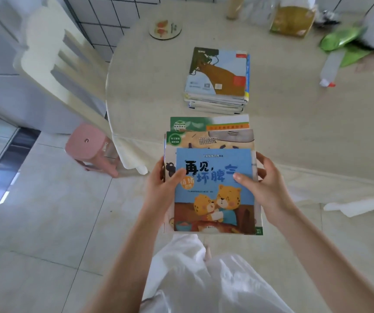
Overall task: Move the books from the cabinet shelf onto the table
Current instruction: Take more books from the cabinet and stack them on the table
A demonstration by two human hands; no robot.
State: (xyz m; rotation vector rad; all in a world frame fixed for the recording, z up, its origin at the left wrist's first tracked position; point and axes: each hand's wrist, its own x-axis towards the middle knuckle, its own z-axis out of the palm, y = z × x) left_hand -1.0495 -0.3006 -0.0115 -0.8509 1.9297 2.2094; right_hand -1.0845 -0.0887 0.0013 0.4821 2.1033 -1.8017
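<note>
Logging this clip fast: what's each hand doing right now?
Left hand: closed, grip on the left edge of the book bundle, thumb on the top cover.
Right hand: closed, grip on the bundle's right edge.

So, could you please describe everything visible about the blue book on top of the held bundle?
The blue book has a glossy paper cover with bold Chinese title characters and two cartoon orange cubs hugging. It lies face up atop the held books, short of the table. The left hand and right hand each lay a thumb on it.

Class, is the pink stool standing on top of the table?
No, the pink stool stands on the floor beside the table.
</note>
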